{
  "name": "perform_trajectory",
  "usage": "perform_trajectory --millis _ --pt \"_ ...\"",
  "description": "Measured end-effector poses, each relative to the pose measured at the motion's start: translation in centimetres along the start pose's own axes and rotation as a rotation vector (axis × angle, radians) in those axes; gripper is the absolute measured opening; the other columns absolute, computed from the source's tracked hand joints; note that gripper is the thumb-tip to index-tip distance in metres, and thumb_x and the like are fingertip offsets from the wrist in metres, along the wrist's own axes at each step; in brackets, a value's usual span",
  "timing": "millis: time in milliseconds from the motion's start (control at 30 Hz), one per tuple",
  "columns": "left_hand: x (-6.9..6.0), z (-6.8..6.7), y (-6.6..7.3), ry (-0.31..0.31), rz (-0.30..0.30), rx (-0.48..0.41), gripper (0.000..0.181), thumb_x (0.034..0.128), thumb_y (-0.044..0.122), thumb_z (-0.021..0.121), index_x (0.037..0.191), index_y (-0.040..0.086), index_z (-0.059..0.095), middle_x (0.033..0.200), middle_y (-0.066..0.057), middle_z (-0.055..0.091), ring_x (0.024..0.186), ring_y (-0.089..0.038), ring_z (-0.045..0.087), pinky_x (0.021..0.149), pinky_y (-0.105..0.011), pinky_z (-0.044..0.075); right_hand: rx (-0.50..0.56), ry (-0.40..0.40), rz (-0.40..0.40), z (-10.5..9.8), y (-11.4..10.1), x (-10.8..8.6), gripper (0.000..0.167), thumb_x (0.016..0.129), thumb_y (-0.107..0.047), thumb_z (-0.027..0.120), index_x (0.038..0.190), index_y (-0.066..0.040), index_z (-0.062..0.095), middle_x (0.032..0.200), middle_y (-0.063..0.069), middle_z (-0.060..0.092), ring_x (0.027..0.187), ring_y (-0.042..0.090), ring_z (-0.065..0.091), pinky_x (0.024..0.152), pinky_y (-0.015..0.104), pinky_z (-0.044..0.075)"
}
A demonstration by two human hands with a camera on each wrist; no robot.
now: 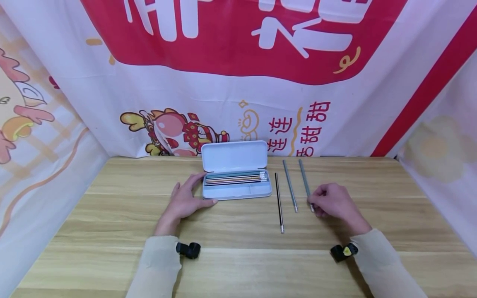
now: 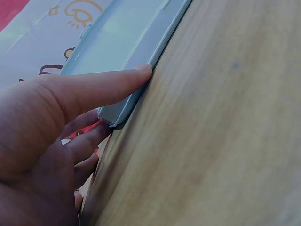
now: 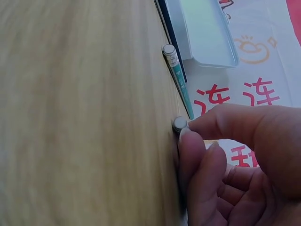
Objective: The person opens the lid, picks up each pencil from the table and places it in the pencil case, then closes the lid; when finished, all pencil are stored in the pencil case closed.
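Note:
A light blue pencil case (image 1: 227,192) lies with its lid (image 1: 234,157) raised, several pencils (image 1: 234,179) side by side in its rear compartment. My left hand (image 1: 184,202) holds the case's left end, thumb along the front edge and fingers round the far side, as the left wrist view shows. To the right, my right hand (image 1: 333,200) pinches the eraser end of a teal pencil (image 1: 304,179) between thumb and fingers. That pencil's round end (image 3: 179,123) shows between the fingertips in the right wrist view.
Between the case and my right hand lie a second teal pencil (image 1: 290,186) and a black striped pencil (image 1: 278,203), apart from each other. The wooden table (image 1: 238,265) ends at a printed cloth (image 1: 208,95) behind the case; more cloth hangs on both sides.

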State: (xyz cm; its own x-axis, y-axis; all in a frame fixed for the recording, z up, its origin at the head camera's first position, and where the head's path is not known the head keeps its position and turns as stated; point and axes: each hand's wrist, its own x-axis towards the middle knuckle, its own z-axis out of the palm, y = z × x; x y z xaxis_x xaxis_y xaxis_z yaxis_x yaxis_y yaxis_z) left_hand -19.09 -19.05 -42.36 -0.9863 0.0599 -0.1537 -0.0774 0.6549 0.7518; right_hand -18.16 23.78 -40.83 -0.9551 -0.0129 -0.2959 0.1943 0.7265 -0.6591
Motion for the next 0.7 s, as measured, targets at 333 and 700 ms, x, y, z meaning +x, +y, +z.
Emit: perform_trajectory --millis 333,700 --pt "0.0 0.1 0.0 -0.003 -0.006 0.005 0.091 0.0886 0.037 0.089 0.165 0.023 0.042 0.177 -0.011 0.034 0.167 -0.04 0.02 0.136 -0.062 -0.014 0.087 -0.019 0.008 -0.3 0.8 0.4 0.029 0.101 -0.023 0.067 0.112 0.004 0.072 0.088 0.012 0.074 0.071 0.018 0.072 0.065 0.031 0.066" --pt "0.0 0.1 -0.1 0.0 0.0 0.0 0.092 0.0879 0.038 0.09 0.165 0.024 0.042 0.176 -0.011 0.036 0.167 -0.04 0.02 0.136 -0.062 -0.014 0.472 -0.169 0.011 -1.6 3.0 1.3 0.044 0.103 -0.019 0.066 0.133 0.013 0.06 0.098 0.008 0.08 0.085 0.015 0.08 0.08 0.03 0.069"
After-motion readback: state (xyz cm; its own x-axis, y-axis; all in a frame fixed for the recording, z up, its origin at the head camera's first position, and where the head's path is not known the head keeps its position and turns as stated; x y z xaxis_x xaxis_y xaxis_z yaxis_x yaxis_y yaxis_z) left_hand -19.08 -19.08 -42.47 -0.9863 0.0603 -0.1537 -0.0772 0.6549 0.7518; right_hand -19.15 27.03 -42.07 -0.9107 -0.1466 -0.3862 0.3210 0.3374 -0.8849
